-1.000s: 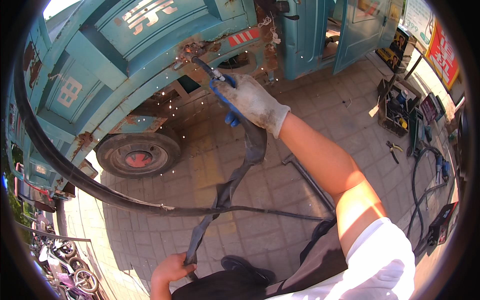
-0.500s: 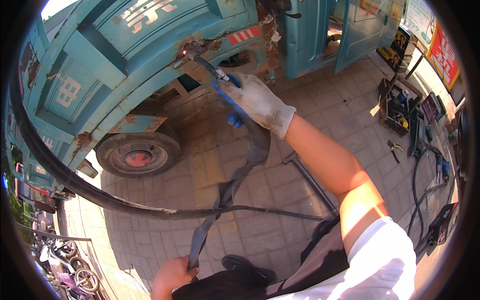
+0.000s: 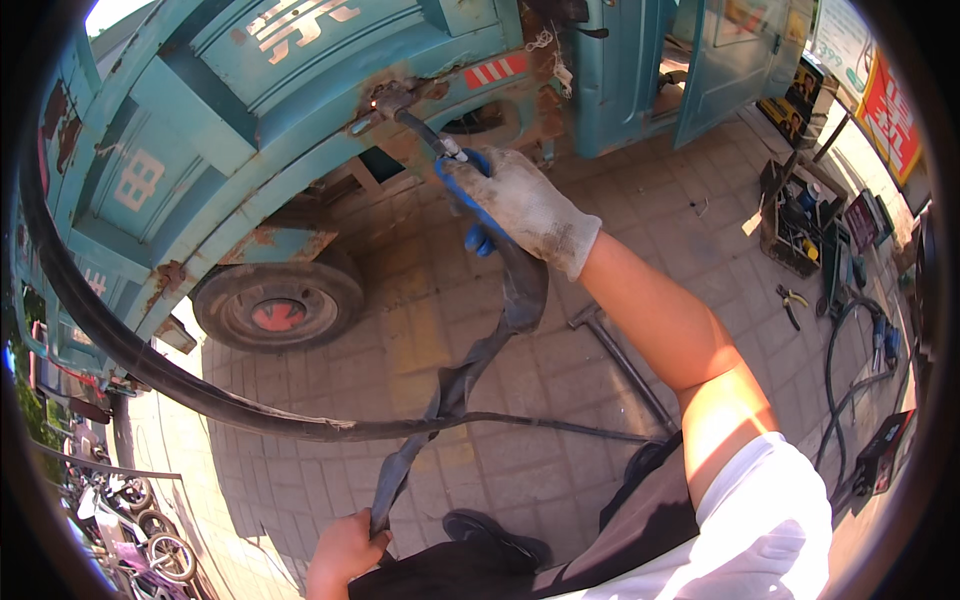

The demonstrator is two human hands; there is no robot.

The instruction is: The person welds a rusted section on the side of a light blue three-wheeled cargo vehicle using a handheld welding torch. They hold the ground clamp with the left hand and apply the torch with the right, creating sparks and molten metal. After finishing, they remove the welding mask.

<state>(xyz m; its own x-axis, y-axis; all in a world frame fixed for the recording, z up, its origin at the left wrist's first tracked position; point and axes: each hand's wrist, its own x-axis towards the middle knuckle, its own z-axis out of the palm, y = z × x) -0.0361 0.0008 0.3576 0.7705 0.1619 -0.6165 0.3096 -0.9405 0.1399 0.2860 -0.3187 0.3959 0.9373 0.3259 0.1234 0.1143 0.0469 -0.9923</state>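
My right hand [image 3: 535,205], in a soiled white glove with blue on its palm side, is closed around a welding torch [image 3: 428,135]. The torch's dark, angled neck reaches up to a rusted patch on the side of a teal truck [image 3: 220,130]. A small orange glow [image 3: 374,104] shows at its tip. From under the glove a dark sleeved cable [image 3: 522,295] hangs down, twisted, toward me. My left hand [image 3: 348,550], bare, is closed on the lower stretch of this cable. The torch's handle is mostly hidden by the glove.
A thick black hose [image 3: 230,405] arcs across the left and passes by the cable. Below the bed sits a wheel [image 3: 278,308]. A T-shaped metal bar [image 3: 628,370], pliers [image 3: 792,305] and a toolbox [image 3: 795,215] lie to the right. The cab door [image 3: 735,70] stands open.
The truck and torch sit slightly further right in view. Both hands keep their grips, and the orange glow still shows at the torch's tip.
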